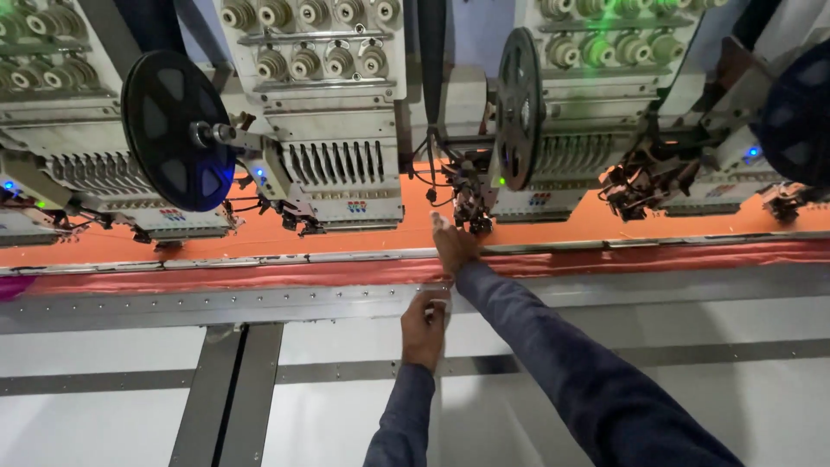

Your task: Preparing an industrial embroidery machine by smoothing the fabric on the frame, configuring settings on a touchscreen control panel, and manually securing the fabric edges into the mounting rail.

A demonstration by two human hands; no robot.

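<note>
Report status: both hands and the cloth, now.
Right hand reaching onto orange cloth under embroidery head. Left hand near table edge, holding something small and white. Nothing blocking.

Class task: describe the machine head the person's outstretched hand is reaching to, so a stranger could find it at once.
Find the row of embroidery heads above the orange fabric. The right hand reaches the needle assembly beside the thin, edge-on black reel, unlike the broad reel farther left.
</note>
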